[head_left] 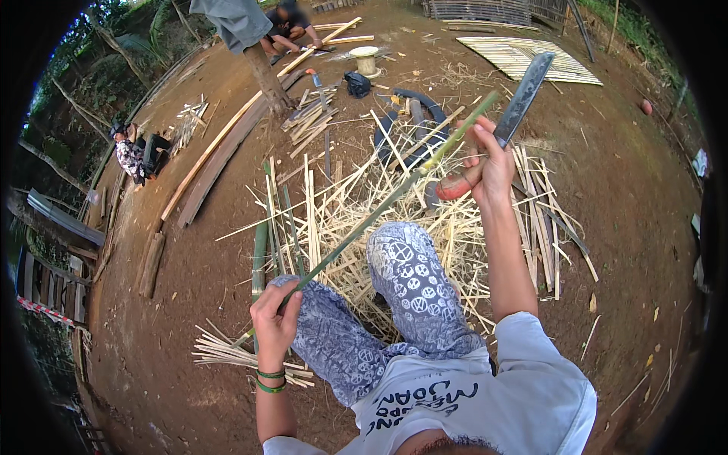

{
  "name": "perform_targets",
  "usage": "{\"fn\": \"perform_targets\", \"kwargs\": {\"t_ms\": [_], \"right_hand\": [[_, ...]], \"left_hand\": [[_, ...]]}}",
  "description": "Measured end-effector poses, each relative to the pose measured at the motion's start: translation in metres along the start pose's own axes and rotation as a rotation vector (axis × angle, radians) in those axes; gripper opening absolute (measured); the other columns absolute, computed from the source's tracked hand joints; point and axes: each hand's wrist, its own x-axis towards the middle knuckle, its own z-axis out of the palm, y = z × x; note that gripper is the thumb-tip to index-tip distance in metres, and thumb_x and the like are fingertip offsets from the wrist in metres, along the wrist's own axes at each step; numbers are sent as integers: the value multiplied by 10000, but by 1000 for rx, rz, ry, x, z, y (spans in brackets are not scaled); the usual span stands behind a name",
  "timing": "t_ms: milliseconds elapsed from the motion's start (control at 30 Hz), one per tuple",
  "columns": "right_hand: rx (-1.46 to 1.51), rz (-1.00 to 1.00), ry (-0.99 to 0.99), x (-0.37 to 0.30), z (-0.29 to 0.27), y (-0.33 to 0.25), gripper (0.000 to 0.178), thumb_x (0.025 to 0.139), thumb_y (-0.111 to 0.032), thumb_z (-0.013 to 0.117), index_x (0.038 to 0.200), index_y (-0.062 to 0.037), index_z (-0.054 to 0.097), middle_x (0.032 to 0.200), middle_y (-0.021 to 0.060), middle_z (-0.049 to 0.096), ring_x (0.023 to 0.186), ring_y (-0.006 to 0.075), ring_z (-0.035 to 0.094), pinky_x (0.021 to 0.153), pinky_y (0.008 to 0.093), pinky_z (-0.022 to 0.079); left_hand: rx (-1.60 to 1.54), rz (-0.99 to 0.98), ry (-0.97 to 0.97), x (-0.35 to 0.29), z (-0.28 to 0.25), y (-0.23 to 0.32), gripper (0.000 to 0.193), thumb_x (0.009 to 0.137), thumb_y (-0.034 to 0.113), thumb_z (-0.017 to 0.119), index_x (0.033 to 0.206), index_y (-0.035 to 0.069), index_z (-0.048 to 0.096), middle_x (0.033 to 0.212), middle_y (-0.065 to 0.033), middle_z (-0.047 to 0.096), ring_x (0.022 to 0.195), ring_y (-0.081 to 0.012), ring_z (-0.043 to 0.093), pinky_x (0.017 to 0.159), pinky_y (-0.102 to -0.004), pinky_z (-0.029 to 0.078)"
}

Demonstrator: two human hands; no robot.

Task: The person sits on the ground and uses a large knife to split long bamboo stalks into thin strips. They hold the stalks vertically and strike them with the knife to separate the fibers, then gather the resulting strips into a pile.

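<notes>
My left hand (pixel 274 315) is closed round the lower part of a long green bamboo strip (pixel 371 221), beside my left knee. The strip slants up to the right across my knees, its upper end by the fingers of my right hand (pixel 493 165). That hand grips a machete (pixel 525 97) by its reddish handle, the dark broad blade pointing up and away. The raised thumb and fingertips are near the strip; whether they touch it I cannot tell. Beneath lies a heap of pale bamboo strips and shavings (pixel 341 212).
Dark tyres (pixel 434 114) lie beyond the heap. Loose slats (pixel 540 227) lie at right, a cut bundle (pixel 224 350) at left. Further off are a post (pixel 267 80), a bamboo panel (pixel 531 59), a crouching person (pixel 288 29) and a seated person (pixel 135 155).
</notes>
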Motion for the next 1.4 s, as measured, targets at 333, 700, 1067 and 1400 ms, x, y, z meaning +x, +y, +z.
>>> {"fn": "perform_targets", "kwargs": {"t_ms": [333, 700, 1067, 1400], "right_hand": [[9, -29, -53, -33, 5, -3, 204, 909, -125, 691, 1031, -35, 554, 935, 150, 678, 513, 110, 483, 467, 263, 428], [68, -66, -66, -47, 9, -4, 285, 961, -221, 644, 1144, -13, 578, 971, 146, 657, 490, 94, 478, 463, 251, 436], [-263, 7, -176, -65, 22, 26, 287, 909, -169, 726, 1099, 27, 638, 882, 137, 738, 476, 41, 500, 423, 192, 401], [-1018, -115, -232, -46, -41, 44, 482, 946, -390, 666, 1237, -6, 669, 584, -17, 549, 472, 79, 409, 445, 290, 327]], "left_hand": [[81, -288, 247, -15, 17, -18, 94, 871, 51, 719, 916, -29, 701, 686, -74, 578, 582, -143, 467, 541, -302, 371], [22, -357, 358, -32, 36, -10, 149, 932, 76, 678, 1020, -37, 719, 731, -48, 558, 646, -107, 479, 555, -286, 380], [-97, -297, 68, -60, 63, 40, 90, 888, 48, 724, 921, -33, 704, 723, -44, 572, 575, -111, 515, 516, -271, 396], [-963, -862, -542, -68, 89, 53, 265, 1045, 118, 471, 1271, 22, 570, 752, -2, 599, 555, -54, 531, 478, -185, 393]]}}
